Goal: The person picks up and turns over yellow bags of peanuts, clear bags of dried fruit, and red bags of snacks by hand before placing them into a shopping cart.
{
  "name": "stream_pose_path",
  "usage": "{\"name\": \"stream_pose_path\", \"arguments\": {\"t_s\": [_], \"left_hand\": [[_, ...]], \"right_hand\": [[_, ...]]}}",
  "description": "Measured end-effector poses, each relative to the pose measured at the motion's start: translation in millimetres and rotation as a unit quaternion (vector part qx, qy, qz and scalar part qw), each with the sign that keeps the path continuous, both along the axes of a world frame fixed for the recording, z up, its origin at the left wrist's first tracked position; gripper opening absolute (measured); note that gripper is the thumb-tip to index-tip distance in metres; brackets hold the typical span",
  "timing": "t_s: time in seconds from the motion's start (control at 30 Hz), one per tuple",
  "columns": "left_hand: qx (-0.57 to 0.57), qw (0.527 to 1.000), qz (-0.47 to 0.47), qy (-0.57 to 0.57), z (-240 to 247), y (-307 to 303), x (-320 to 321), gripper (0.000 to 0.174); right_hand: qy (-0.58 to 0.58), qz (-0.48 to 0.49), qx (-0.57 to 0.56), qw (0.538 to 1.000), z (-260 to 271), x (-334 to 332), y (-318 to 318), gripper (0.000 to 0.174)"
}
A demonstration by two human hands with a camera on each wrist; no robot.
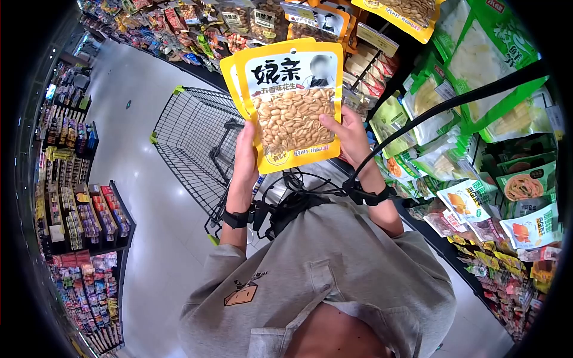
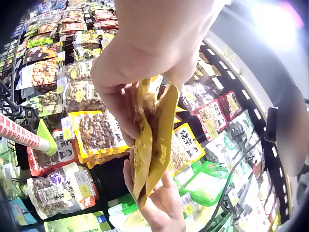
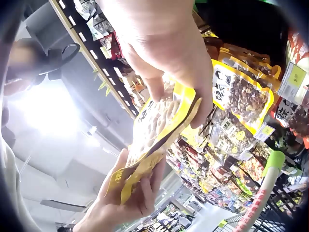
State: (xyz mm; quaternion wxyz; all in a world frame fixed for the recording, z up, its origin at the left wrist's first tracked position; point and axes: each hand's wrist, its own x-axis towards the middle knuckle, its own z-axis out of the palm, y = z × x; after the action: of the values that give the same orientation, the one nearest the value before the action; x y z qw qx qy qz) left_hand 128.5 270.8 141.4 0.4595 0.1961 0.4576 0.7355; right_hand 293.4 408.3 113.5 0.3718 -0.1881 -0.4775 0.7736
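Note:
Two yellow-edged peanut bags, the front one (image 1: pixel 295 113) overlapping the other (image 1: pixel 230 80), are held upright before the chest in the head view. The left hand (image 1: pixel 245 149) grips their left edge; the right hand (image 1: pixel 351 136) grips the right edge, its thumb on the front bag's clear window. From the side in the left wrist view, the bags (image 2: pixel 157 140) lie face to face between the left hand (image 2: pixel 140 67) above and the right hand (image 2: pixel 164 205) below. In the right wrist view, the right hand (image 3: pixel 166 53) and left hand (image 3: pixel 118 200) hold opposite ends of the bags (image 3: pixel 154 121).
A wire shopping cart (image 1: pixel 194 140) stands beyond the left forearm. Hanging snack bags (image 1: pixel 477 71) fill the shelves ahead and to the right, close to the right arm. A black cable (image 1: pixel 441 107) crosses to the right wrist. More shelves (image 1: pixel 80 209) stand across the aisle floor (image 1: pixel 143 238).

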Motion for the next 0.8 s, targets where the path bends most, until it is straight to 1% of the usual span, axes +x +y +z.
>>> {"name": "stream_pose_path", "arguments": {"t_s": [0.03, 0.07, 0.13, 0.17, 0.2, 0.23, 0.27, 0.3, 0.4, 0.43, 0.47, 0.5, 0.53, 0.57, 0.6, 0.63, 0.67, 0.7, 0.73, 0.77, 0.8], "left_hand": [[0.006, 0.999, 0.019, -0.035, 6.3, 0.6, 4.3, 0.042], [0.007, 0.999, 0.02, -0.036, -0.2, -1.1, -0.4, 0.042], [-0.024, 0.999, -0.007, 0.033, -13.4, -3.8, -11.4, 0.042], [-0.053, 0.996, 0.007, 0.066, -18.1, -8.0, -14.2, 0.039], [-0.053, 0.997, 0.007, 0.064, -14.5, -7.5, -13.9, 0.039], [-0.042, 0.996, 0.009, 0.073, -9.4, -6.1, -13.7, 0.037], [-0.032, 0.996, 0.013, 0.082, -6.5, -5.4, -14.3, 0.034], [-0.015, 0.995, 0.042, 0.088, -6.8, -2.4, -12.4, 0.033], [-0.021, 0.991, 0.087, 0.104, -2.3, -3.3, -17.6, 0.032], [-0.037, 0.975, 0.115, 0.188, -9.4, -5.8, -26.3, 0.032], [-0.045, 0.959, 0.144, 0.24, -14.8, -8.1, -31.8, 0.033], [-0.049, 0.933, 0.17, 0.315, -12.8, -9.7, -34.4, 0.032], [-0.055, 0.902, 0.189, 0.385, -13.2, -11.9, -34.2, 0.032], [-0.101, 0.882, 0.2, 0.414, -11.4, -16.0, -33.9, 0.031], [-0.1, 0.882, 0.198, 0.416, -12.6, -16.0, -32.7, 0.031], [-0.092, 0.878, 0.224, 0.413, -17.1, -13.4, -30.0, 0.032], [-0.082, 0.874, 0.25, 0.409, -21.1, -11.0, -27.6, 0.032], [-0.082, 0.88, 0.248, 0.397, -25.4, -9.3, -24.9, 0.032], [-0.066, 0.873, 0.254, 0.412, -24.1, -5.1, -16.2, 0.03], [-0.086, 0.879, 0.249, 0.398, -19.5, -4.8, -6.4, 0.029], [-0.106, 0.884, 0.247, 0.382, -16.7, -4.1, 2.1, 0.028]], "right_hand": [[-0.001, 0.0, 0.0, 1.0, -2.4, -0.3, 0.6, 0.027], [0.001, 0.018, -0.012, 1.0, -6.9, -0.4, 1.9, 0.027], [0.002, 0.038, -0.021, 0.999, -7.4, -1.8, 2.1, 0.028], [0.018, 0.029, -0.044, 0.998, -6.1, -1.8, -0.8, 0.028], [0.034, 0.019, -0.068, 0.997, -4.8, -1.6, -2.2, 0.029], [0.033, 0.02, -0.067, 0.997, -3.5, -0.8, -1.7, 0.029], [0.037, -0.031, -0.063, 0.997, -2.5, -0.1, -0.6, 0.03], [0.042, -0.081, -0.059, 0.994, -2.5, 0.8, 1.0, 0.03], [0.079, -0.17, -0.053, 0.981, 0.6, 3.0, 6.0, 0.033], [0.072, -0.164, -0.032, 0.983, -4.7, 5.0, 12.4, 0.034], [0.065, -0.157, -0.012, 0.985, -12.0, 7.1, 18.7, 0.034], [0.056, -0.184, -0.002, 0.981, -7.4, 3.1, 19.5, 0.034], [0.071, -0.193, -0.003, 0.979, -4.1, 3.5, 14.5, 0.036], [0.053, -0.202, 0.034, 0.977, -3.7, 0.4, 11.2, 0.034], [0.035, -0.215, 0.073, 0.973, -3.0, -1.2, 9.6, 0.033], [-0.041, -0.225, 0.136, 0.964, -9.2, -3.5, 10.2, 0.034], [-0.117, -0.234, 0.198, 0.945, -13.7, -7.7, 8.8, 0.036], [-0.121, -0.167, 0.163, 0.965, 16.9, -11.6, -8.4, 0.035], [-0.059, -0.132, 0.188, 0.971, 11.0, -22.9, -12.9, 0.034], [-0.049, -0.093, 0.197, 0.975, 27.1, -30.8, -30.9, 0.036], [-0.144, -0.087, 0.357, 0.919, 30.6, -35.3, -40.5, 0.046]]}}
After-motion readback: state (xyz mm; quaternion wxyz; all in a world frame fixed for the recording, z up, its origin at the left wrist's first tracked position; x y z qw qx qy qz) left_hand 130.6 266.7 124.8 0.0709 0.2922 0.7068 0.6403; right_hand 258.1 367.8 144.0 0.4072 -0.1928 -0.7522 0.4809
